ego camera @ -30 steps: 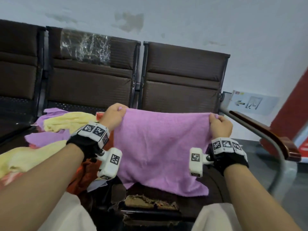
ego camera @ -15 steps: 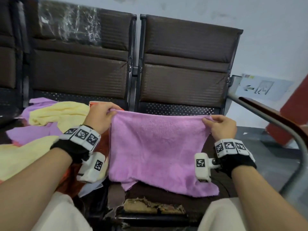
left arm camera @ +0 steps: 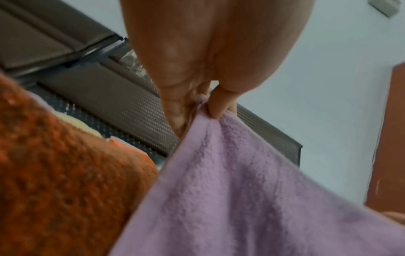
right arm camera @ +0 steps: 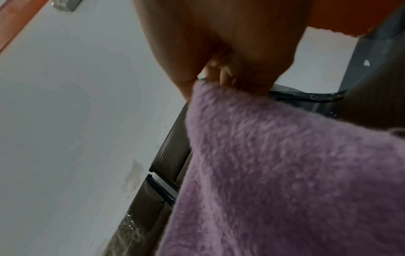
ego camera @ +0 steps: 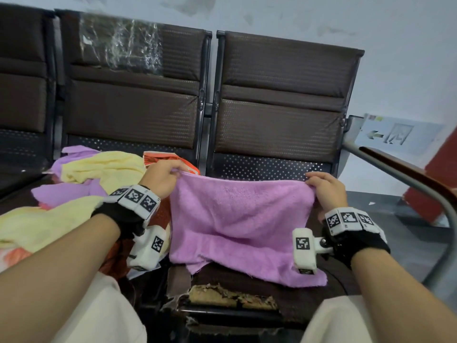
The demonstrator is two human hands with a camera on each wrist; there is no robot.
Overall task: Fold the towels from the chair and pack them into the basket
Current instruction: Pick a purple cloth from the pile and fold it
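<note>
Both hands, left (ego camera: 162, 179) and right (ego camera: 326, 190), pinch the far corners of the purple towel (ego camera: 241, 219) above the chair seat (ego camera: 333, 285); it looks light, limp and easiest handled by its corners.

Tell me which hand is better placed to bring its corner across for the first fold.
Probably the right hand: it pinches the purple terry towel above the bare brown seat, whereas the left hand is crowded by the pile of yellow towels.
</note>
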